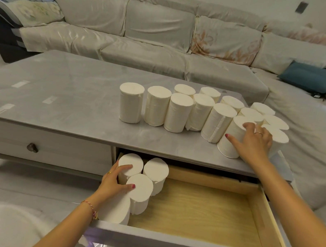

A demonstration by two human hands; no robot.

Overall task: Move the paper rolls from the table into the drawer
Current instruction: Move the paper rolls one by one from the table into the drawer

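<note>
- Right hand [254, 144] clamped around the nearest paper roll [230, 139] at the surface [66, 93] edge; left hand [116, 181] spread over rolls already standing in the drawer [207, 209].
- Hands well apart.
- Best lifted straight up to clear neighbours touching behind the right hand.
- Worth setting down upright, just beside the left hand's cluster, keeping rows tight.
- Many rolls beyond the right hand not yet moved.

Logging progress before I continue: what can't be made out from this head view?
- Fourth drawer roll: left hand and forearm cover its top.
- Back of the drawer: hidden under the tabletop.
- Rolls behind the right hand: partly covered, so the table count is uncertain.
</note>
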